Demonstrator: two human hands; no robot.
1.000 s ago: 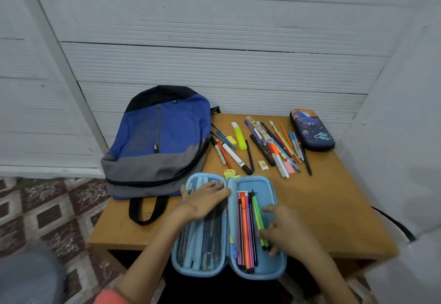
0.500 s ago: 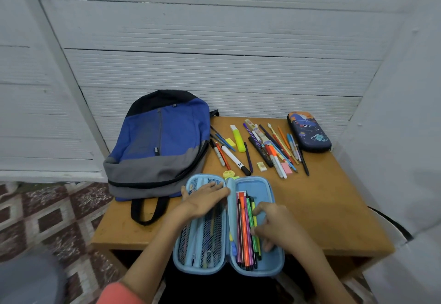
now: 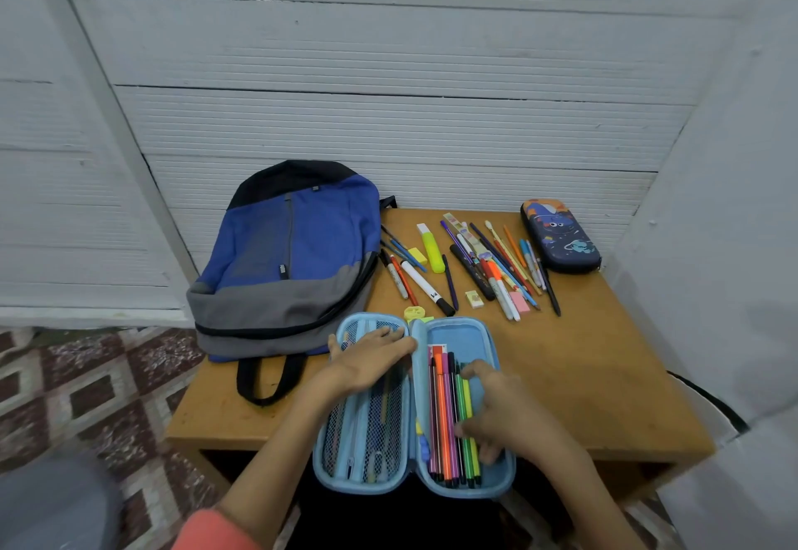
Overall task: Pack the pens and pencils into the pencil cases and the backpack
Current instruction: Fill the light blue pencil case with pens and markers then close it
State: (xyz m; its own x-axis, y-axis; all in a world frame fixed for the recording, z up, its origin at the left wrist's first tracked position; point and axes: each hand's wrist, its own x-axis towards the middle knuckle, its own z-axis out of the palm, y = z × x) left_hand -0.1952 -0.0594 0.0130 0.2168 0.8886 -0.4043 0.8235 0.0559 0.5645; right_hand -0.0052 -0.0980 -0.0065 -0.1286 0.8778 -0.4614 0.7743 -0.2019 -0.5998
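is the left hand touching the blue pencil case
Touching. The head view shows the left hand resting flat on the mesh half of the open case, with no gap.

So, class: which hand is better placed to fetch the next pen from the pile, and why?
Probably the right hand: it rests on the right half of the case, nearer most of the pile; the left hand presses the mesh side.

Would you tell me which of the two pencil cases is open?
The light blue case at the near edge; the dark printed case behind is shut.
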